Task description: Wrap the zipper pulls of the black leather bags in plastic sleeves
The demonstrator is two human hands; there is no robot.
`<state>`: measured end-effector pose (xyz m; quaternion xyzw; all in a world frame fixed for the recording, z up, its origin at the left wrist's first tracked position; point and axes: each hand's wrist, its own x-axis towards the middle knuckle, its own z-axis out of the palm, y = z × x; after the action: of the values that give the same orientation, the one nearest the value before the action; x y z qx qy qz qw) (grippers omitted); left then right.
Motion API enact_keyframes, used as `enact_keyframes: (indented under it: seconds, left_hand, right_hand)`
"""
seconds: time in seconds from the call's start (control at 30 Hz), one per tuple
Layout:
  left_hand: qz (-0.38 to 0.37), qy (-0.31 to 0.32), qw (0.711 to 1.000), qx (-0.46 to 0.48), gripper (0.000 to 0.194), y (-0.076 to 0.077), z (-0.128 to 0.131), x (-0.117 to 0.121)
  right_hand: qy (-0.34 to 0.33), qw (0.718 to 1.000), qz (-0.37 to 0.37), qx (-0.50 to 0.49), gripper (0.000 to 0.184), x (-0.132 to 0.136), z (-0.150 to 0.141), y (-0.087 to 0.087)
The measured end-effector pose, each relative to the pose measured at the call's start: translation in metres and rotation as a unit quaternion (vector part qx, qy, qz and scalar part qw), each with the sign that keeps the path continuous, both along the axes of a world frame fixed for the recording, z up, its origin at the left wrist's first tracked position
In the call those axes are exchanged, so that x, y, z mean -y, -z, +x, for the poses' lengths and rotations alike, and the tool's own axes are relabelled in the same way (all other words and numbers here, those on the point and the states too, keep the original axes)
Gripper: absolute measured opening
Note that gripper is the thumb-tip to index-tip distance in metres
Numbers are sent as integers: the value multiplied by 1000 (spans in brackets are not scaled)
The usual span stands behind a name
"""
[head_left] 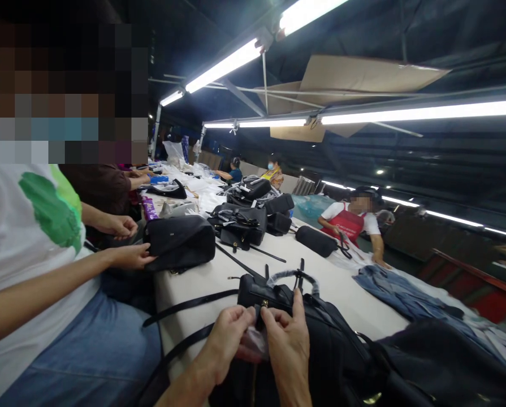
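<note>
A black handbag (333, 339) lies in front of me on the table, its top toward my hands. Clear plastic wraps its raised curved handle (289, 274). My left hand (229, 336) is closed, thumb and finger pinching a small black strap tab (258, 316) at the bag's top. Close beside it, my right hand (290, 339) has its thumb tip at a small gold fitting (264, 304). Its index finger points up along the bag, and the other fingers curl on the bag. A crumpled clear plastic piece (253, 342) shows between my palms.
On the left a co-worker handles another black bag (180, 243) at the edge of the white table (219, 282). Several black bags (244, 223) are piled farther back. Blue denim cloth (401, 299) lies to the right. A person in a red apron (348, 223) stands across the table.
</note>
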<state>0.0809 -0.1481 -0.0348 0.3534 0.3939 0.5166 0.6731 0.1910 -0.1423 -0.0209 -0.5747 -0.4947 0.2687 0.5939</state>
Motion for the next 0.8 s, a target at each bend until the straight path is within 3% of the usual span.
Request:
enact_keyframes:
  seconds: [0.1, 0.37, 0.53, 0.8]
  left_hand:
    - [-18, 49, 998, 29, 57, 0, 0, 5]
    - [30, -37, 998, 47, 38, 1, 11, -5]
    - [25, -26, 998, 51, 33, 3, 7, -2]
    - [33, -35, 998, 42, 35, 7, 10, -2]
  right_hand:
    - [-10, 1000, -2, -26, 102, 2, 0, -1]
    - [-30, 998, -13, -56, 101, 12, 4, -1]
    - [-53, 994, -36, -91, 100, 24, 15, 8]
    - [-25, 999, -40, -26, 105, 20, 6, 7]
